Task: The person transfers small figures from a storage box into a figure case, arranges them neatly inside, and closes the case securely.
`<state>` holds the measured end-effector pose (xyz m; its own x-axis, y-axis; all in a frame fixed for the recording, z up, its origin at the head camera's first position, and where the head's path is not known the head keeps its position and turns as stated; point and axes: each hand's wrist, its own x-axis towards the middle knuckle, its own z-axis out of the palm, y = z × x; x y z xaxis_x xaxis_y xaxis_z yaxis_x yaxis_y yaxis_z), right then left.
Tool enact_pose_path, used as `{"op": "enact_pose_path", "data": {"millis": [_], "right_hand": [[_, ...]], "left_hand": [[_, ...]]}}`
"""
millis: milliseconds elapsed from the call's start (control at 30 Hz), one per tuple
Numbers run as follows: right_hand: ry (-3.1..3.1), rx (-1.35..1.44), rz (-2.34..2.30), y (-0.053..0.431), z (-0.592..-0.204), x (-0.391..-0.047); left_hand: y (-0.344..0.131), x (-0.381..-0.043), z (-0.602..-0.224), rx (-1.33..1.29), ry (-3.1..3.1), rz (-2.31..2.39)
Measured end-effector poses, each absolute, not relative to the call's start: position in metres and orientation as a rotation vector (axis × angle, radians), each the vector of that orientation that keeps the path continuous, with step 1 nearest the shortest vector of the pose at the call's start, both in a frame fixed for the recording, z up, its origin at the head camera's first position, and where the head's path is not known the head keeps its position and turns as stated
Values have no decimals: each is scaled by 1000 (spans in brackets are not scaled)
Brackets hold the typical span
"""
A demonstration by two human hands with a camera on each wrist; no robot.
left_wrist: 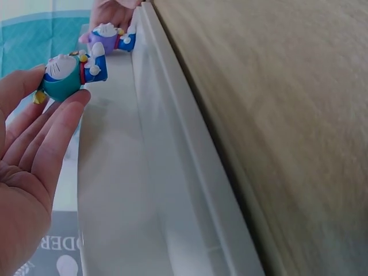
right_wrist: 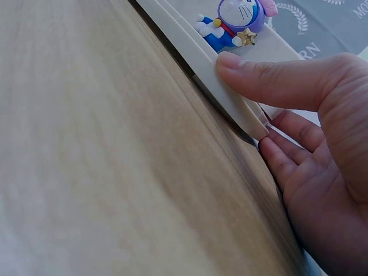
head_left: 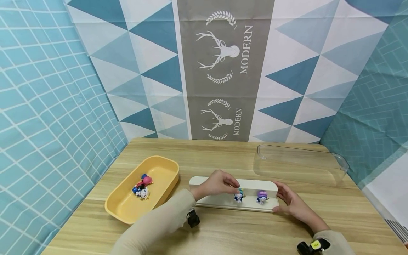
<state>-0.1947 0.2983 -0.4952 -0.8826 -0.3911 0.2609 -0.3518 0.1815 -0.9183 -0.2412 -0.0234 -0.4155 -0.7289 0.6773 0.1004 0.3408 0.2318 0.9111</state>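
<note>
Between thumb and fingers, my left hand (head_left: 216,185) pinches a small cat figurine with a teal hood (left_wrist: 62,79), holding it over the white display base (head_left: 213,202). A second cat figurine, with a purple hood (head_left: 262,197), stands towards the right end of that base. My right hand (head_left: 292,204) grips the base's right end, its thumb on the front edge (right_wrist: 230,62) and its other fingers around the end. The base is long, with a raised back panel that my left hand partly covers in the head view.
A yellow tray (head_left: 119,203) at the left holds several more figurines (head_left: 142,187) in a small heap. Towards the back right of the wooden table (head_left: 242,233) lies a long clear plastic cover (head_left: 299,163). Patterned cloth hangs behind the table.
</note>
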Motion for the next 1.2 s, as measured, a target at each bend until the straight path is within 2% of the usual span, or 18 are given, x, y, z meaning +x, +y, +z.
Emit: {"op": "enact_pose_path", "data": {"millis": [767, 1200], "right_hand": [[2373, -793, -1853, 299, -498, -197], [2362, -824, -1869, 300, -498, -197]], "left_hand": [[-2, -231, -440, 1058, 2318, 1432], [2, -230, -438, 1466, 2629, 989]]}}
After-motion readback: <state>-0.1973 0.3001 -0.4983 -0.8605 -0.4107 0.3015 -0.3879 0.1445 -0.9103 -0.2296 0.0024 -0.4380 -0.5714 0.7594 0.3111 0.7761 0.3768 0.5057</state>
